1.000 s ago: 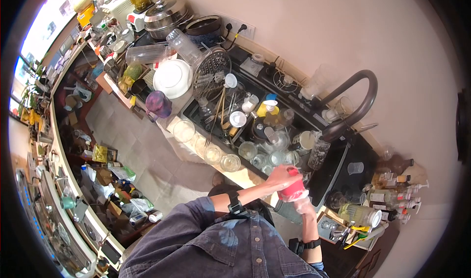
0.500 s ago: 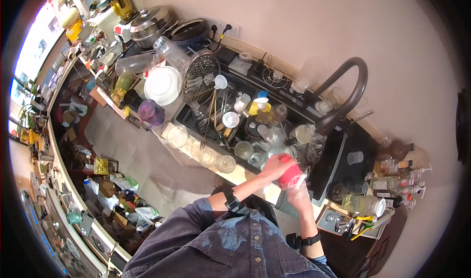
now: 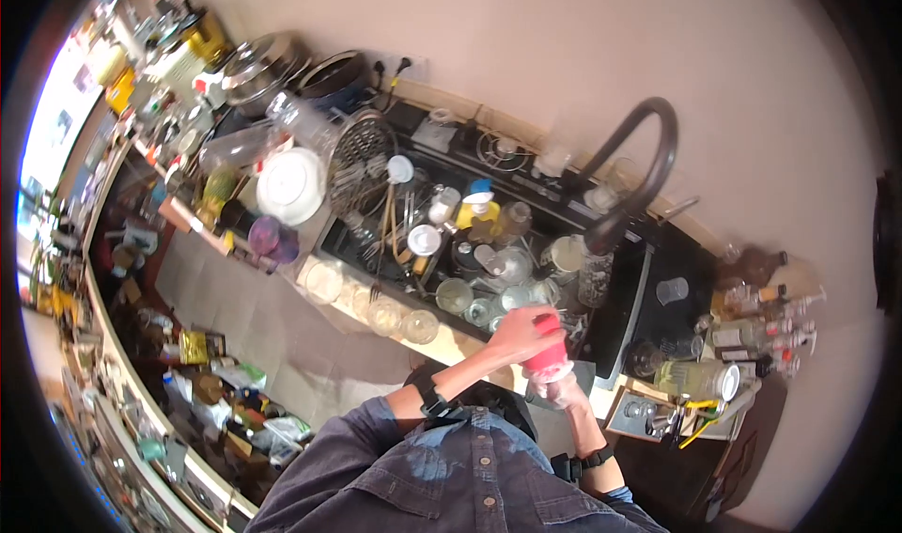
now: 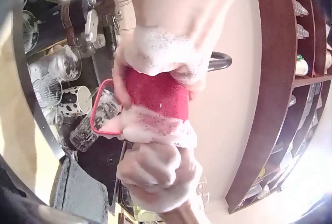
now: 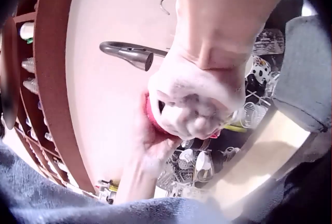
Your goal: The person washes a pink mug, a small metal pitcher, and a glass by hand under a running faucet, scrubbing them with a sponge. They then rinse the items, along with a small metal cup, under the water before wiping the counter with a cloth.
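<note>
The left hand (image 3: 515,337) grips the red mug (image 3: 548,347), seemingly to steady it against the right hand (image 3: 562,391), whose curled fingers meet its foamy end, suds (image 4: 150,132) hiding whether they hold anything, with the sink (image 3: 615,312) just beyond the grip, likely for drips

Red looped-handle mug (image 4: 158,94), foamy at 1 end, between 2 hands (image 3: 515,337).

The red cup (image 4: 158,94) looks plastic, the faucet (image 3: 669,143) metallic.
</note>
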Tool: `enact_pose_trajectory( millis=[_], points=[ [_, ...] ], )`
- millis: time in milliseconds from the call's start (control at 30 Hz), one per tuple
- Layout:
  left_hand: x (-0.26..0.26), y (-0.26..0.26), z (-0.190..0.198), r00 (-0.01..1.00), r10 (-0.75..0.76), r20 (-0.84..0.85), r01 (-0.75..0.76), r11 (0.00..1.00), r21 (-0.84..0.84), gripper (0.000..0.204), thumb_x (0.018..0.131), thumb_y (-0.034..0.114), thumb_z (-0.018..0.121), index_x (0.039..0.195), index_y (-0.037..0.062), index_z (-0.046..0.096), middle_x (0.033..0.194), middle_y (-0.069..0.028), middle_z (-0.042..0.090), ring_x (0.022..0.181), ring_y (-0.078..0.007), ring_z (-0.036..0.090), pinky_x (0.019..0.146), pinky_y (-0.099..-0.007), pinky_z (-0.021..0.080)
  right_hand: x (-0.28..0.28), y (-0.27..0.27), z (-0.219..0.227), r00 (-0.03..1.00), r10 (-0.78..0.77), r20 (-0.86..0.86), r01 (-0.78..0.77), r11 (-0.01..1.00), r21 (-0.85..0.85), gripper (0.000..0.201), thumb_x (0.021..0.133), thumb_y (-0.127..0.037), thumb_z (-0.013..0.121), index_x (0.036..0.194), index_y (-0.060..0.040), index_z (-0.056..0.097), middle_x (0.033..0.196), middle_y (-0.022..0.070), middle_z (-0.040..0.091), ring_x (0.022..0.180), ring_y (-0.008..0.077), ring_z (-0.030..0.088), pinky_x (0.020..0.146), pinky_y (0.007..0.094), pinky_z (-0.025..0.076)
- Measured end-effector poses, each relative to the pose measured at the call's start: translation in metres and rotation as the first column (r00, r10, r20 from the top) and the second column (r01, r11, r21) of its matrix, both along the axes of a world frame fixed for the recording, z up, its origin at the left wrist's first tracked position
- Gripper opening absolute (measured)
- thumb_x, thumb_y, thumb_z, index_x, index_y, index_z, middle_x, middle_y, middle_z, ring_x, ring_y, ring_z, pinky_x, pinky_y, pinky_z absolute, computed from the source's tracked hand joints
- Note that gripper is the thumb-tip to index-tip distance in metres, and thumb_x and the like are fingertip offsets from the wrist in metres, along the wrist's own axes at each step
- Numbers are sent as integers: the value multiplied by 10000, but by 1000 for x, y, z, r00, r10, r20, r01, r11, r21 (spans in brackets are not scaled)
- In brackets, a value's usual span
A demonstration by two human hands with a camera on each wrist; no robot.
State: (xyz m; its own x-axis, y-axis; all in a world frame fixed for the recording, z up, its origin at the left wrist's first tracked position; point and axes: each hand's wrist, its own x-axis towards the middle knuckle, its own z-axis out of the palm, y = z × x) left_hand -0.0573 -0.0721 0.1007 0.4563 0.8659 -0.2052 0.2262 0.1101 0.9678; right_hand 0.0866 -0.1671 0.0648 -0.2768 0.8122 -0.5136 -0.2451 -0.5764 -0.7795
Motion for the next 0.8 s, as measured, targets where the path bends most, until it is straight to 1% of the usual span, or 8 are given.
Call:
enact_pose_trajectory(
  millis=[67, 200, 333, 367, 467, 633, 700, 800],
  points=[
    [0, -2, -8, 994, -33, 103, 35, 999, -22, 330, 726, 221, 680, 991, 34, 618, 923, -80, 645, 824, -150, 596, 779, -282, 467, -2, -3, 5, 897, -107, -428, 13, 976, -216, 107, 814, -153, 526, 744, -75, 510, 528, -12, 432, 417, 102, 395, 393, 223, 265],
    [-2, 2, -4, 966, -76, 246, 113, 983, -142, 315, 751, 169, 674, 1015, 11, 607, 963, -56, 625, 875, -125, 561, 806, -265, 443, 4, -11, -17, 859, -208, -468, 85, 959, -269, 157, 835, -186, 506, 712, -92, 475, 498, -9, 389, 386, 112, 360, 396, 253, 261],
    [0, 6, -22, 935, 120, 334, -16, 955, -297, 306, 776, 203, 649, 1009, 8, 610, 942, -61, 613, 865, -121, 555, 803, -262, 435, 1, 5, 14, 921, -303, -246, 188, 897, -401, 118, 825, -144, 495, 721, -92, 479, 528, 6, 415, 427, 128, 387, 425, 264, 286],
    [0, 9, -26, 930, 197, 309, -49, 903, -427, 318, 798, 256, 619, 1010, 20, 603, 940, -78, 615, 867, -137, 576, 799, -276, 447, 7, 5, 9, 891, -244, -383, 110, 935, -338, 146, 846, -152, 480, 860, -6, 485, 548, 27, 416, 404, 129, 365, 409, 233, 261],
    [-9, 17, -38, 836, 432, 339, -121, 748, -653, 324, 813, 291, 596, 1013, 36, 586, 947, -87, 620, 875, -162, 597, 805, -291, 461, 20, 5, 9, 927, -148, -344, 88, 979, -186, 174, 873, -123, 454, 700, -99, 447, 545, -5, 397, 440, 116, 345, 424, 250, 255],
    [-23, 29, -47, 790, 481, 380, -27, 647, -762, 492, 859, 448, 467, 1160, 61, 487, 1041, -111, 605, 944, -227, 601, 779, -394, 490, 51, 16, 36, 985, -21, -172, 25, 1000, 19, 204, 928, -189, 435, 743, -103, 434, 542, -17, 378, 439, 79, 327, 405, 228, 238],
    [-24, 27, -41, 717, 526, 457, 59, 608, -792, 487, 871, 460, 449, 1176, 81, 478, 1097, -101, 583, 1006, -234, 574, 804, -424, 480, 73, 22, 44, 996, -5, -90, 19, 988, 155, 123, 910, -202, 471, 892, -84, 500, 557, -22, 383, 451, 78, 337, 412, 222, 252],
    [-23, 28, -34, 662, 599, 451, 138, 494, -859, 454, 894, 457, 417, 1171, 106, 497, 1154, -90, 557, 1076, -255, 537, 837, -497, 457, 95, 34, 61, 992, -106, -62, 121, 936, 332, 245, 881, -231, 530, 1062, -67, 502, 643, -11, 457, 500, 93, 394, 454, 218, 304]
  ],
)
